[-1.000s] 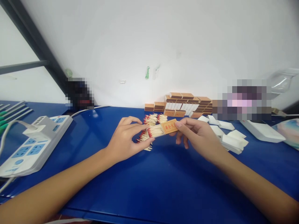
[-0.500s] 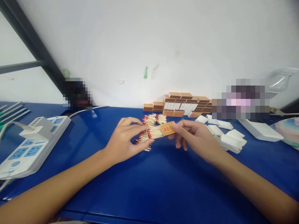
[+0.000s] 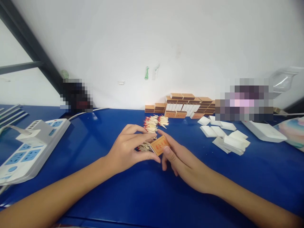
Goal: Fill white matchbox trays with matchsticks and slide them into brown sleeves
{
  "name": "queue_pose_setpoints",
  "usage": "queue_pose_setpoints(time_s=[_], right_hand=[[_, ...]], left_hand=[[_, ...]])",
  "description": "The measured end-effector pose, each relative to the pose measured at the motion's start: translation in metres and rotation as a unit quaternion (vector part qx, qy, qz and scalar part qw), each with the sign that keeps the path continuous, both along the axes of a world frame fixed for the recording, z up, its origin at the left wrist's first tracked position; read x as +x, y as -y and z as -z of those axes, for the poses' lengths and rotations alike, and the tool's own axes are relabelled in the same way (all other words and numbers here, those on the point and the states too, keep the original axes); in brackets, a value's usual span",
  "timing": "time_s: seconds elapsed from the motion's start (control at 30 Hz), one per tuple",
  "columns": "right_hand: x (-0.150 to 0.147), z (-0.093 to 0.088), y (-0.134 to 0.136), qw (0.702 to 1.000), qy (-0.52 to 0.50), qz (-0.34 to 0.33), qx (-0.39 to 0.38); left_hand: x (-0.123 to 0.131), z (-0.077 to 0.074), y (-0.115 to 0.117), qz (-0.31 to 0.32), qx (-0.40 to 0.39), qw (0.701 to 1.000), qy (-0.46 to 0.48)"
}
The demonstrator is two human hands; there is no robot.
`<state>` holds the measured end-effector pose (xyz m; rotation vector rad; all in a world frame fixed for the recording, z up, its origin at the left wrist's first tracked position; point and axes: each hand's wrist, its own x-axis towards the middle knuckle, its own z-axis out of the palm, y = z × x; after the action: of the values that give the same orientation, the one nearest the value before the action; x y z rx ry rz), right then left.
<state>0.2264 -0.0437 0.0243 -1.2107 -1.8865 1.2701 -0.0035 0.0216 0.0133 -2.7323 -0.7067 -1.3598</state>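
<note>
My right hand [image 3: 182, 161] pinches an orange matchbox [image 3: 160, 145] between thumb and fingers, low over the blue table [image 3: 142, 196]. My left hand [image 3: 129, 148] meets the box from the left, its thumb and fingers closed on the box's left end, where matchsticks show. A loose pile of red-tipped matches [image 3: 154, 123] lies just behind both hands.
A stack of orange matchboxes [image 3: 187, 106] stands against the white wall. White inner trays [image 3: 225, 134] lie scattered to the right. A white power strip [image 3: 28, 147] with a plug sits at the left. A white flat box [image 3: 264, 131] lies at the far right.
Both hands have come nearer to me and to the left with the matchbox. The tray with matches, which stuck out of the box before, is now almost all inside.
</note>
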Motion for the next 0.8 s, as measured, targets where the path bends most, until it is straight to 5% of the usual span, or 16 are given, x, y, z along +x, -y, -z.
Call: queue_pose_setpoints(time_s=[0.53,0.67,0.8], right_hand=[[0.003,-0.009,0.002,0.998,0.024,-0.038,0.036],[0.01,-0.007,-0.006,0.987,0.079,0.009,0.14],[0.023,-0.009,-0.018,0.944,0.188,0.082,0.258]], left_hand=[[0.005,-0.007,0.006,0.017,-0.017,1.0,-0.001],[0.005,-0.007,0.005,-0.013,-0.024,1.0,0.007],[-0.001,-0.018,-0.009,-0.032,-0.068,0.997,-0.015]])
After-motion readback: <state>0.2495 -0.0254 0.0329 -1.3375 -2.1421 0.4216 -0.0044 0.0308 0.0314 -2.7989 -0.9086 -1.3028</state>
